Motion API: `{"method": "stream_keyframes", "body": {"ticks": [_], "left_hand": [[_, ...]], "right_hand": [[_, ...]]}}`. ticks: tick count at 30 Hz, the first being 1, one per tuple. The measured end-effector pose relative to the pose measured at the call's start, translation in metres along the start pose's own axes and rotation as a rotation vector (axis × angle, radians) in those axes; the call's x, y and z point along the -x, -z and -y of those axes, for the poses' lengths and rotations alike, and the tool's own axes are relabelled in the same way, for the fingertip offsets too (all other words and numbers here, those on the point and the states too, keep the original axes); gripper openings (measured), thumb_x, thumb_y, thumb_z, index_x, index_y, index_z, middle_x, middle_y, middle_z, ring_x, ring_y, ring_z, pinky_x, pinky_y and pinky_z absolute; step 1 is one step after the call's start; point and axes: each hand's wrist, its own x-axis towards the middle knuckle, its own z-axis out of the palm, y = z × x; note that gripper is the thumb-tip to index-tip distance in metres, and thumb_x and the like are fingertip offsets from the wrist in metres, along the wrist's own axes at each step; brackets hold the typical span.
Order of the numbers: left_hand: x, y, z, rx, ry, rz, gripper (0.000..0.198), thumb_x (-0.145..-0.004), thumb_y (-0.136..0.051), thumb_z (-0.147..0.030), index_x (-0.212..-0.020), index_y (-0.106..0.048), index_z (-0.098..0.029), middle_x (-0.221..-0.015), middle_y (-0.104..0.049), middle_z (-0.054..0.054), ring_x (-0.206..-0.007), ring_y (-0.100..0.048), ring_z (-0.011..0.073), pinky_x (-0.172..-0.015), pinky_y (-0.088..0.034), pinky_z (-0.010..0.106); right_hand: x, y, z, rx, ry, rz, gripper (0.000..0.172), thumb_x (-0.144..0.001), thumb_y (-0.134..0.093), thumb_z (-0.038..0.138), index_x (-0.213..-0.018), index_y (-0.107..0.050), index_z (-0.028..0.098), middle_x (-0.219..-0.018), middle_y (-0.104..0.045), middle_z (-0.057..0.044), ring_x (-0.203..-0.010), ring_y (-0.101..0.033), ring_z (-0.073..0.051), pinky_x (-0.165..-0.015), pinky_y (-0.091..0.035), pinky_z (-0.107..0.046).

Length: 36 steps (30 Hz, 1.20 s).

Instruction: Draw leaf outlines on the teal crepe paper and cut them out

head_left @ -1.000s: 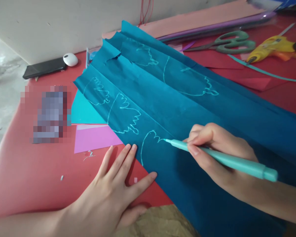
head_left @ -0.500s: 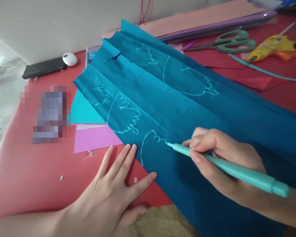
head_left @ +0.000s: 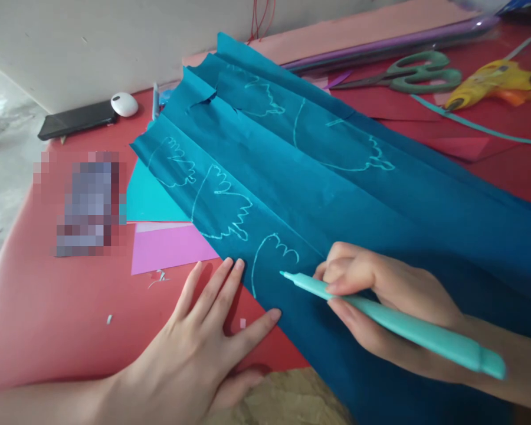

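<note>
A long teal-blue sheet of paper [head_left: 287, 171], creased lengthwise, lies diagonally over the table. Light outlines with scalloped, jagged edges are drawn on it, among them a partial outline [head_left: 265, 242] nearest my hands. My right hand [head_left: 380, 307] grips a mint-green marker [head_left: 416, 327]; its tip is just below the scalloped end of that partial outline, and I cannot tell whether it touches the paper. My left hand [head_left: 203, 324] lies flat with spread fingers, fingertips at the sheet's near edge.
On the red tabletop [head_left: 71, 330] are a turquoise sheet [head_left: 154, 195], a pink-purple sheet [head_left: 172, 248] and paper scraps. A black phone [head_left: 77, 121] and white oval object [head_left: 124, 104] sit at the back left. Green-handled scissors [head_left: 420, 74] and a yellow glue gun [head_left: 487, 85] lie back right.
My right hand has moved the marker slightly left and toward me. The scalloped line has grown by a short downward curve. My left hand stays in place.
</note>
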Motion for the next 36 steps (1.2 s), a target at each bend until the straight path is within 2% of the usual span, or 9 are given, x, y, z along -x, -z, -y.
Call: {"method": "stream_keyframes", "body": {"ticks": [9,17,23,36], "left_hand": [[0.0003,-0.0009,0.0003,0.003,-0.001,0.016,0.050,-0.091,-0.043,-0.046,-0.137,-0.039,-0.027,-0.133,-0.043,0.023,-0.134,-0.027,0.0372,-0.091,-0.041,0.054],[-0.0008,-0.0007,-0.0014,0.000,0.006,0.001,0.050,-0.090,-0.046,-0.047,-0.136,-0.041,-0.027,-0.133,-0.043,0.023,-0.133,-0.029,0.0369,-0.091,-0.041,0.053],[-0.0007,-0.0005,-0.0003,0.009,0.011,0.016,0.050,-0.089,-0.047,-0.047,-0.135,-0.041,-0.028,-0.134,-0.044,0.020,-0.133,-0.029,0.0357,-0.094,-0.039,0.053],[-0.0007,-0.0009,0.0001,0.016,-0.006,0.026,0.047,-0.092,-0.042,-0.044,-0.136,-0.040,-0.026,-0.133,-0.041,0.026,-0.133,-0.028,0.0378,-0.089,-0.042,0.056]], "right_hand": [[0.0069,-0.0017,-0.0063,-0.063,-0.066,0.075,0.013,-0.086,-0.050,0.013,-0.082,-0.042,0.022,-0.072,-0.050,0.003,-0.063,-0.052,-0.010,-0.054,-0.045,-0.023],[0.0059,-0.0023,-0.0073,-0.081,-0.073,0.086,0.012,-0.086,-0.050,0.015,-0.081,-0.041,0.022,-0.071,-0.050,0.004,-0.062,-0.052,-0.009,-0.054,-0.045,-0.021],[0.0021,0.0002,-0.0036,-0.076,-0.079,0.039,0.013,-0.083,-0.050,0.013,-0.079,-0.043,0.022,-0.067,-0.050,0.004,-0.056,-0.051,-0.009,-0.048,-0.045,-0.022],[0.0043,0.0042,0.0020,-0.023,-0.129,-0.060,0.016,-0.082,-0.046,0.010,-0.074,-0.040,0.023,-0.060,-0.052,0.003,-0.050,-0.050,-0.009,-0.042,-0.042,-0.020]]}}
